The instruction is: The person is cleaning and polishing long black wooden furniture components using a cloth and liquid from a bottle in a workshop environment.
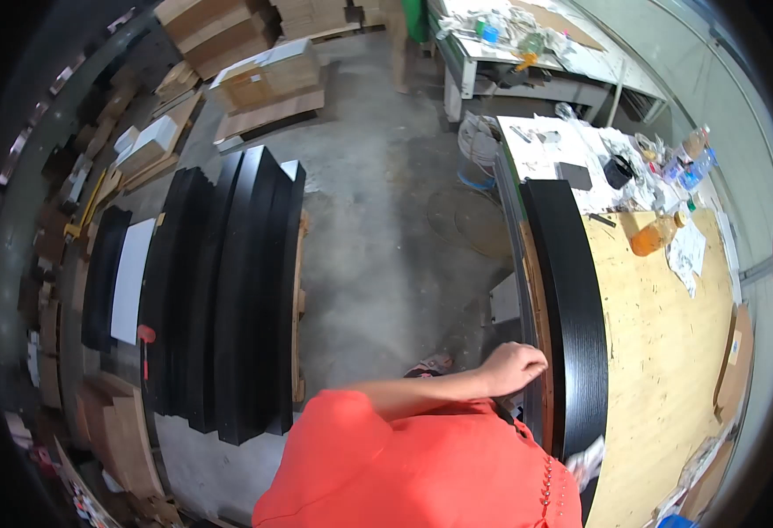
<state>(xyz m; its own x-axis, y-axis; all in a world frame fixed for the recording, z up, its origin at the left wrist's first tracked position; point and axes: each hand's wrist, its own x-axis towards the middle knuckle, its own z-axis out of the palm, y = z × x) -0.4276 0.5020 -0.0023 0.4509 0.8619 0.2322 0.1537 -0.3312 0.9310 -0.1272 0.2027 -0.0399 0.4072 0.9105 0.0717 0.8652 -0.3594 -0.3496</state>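
Observation:
A long black panel [571, 299] with a brown raw edge lies along the left side of a light plywood workbench [668, 352]. My left hand [516, 367] reaches across from my orange sleeve, and its curled fingers grip the panel's brown edge near the middle. At the panel's near end a pale blurred shape [590, 459] shows beside my shirt. It may be my right hand, but it is too blurred to read.
A stack of long black panels [228, 290] stands on a pallet on the concrete floor at left, with a white sheet [131, 280] beside it. An orange bottle [655, 236], a black cup [617, 172] and clutter sit at the bench's far end. Wooden boards are piled at the back.

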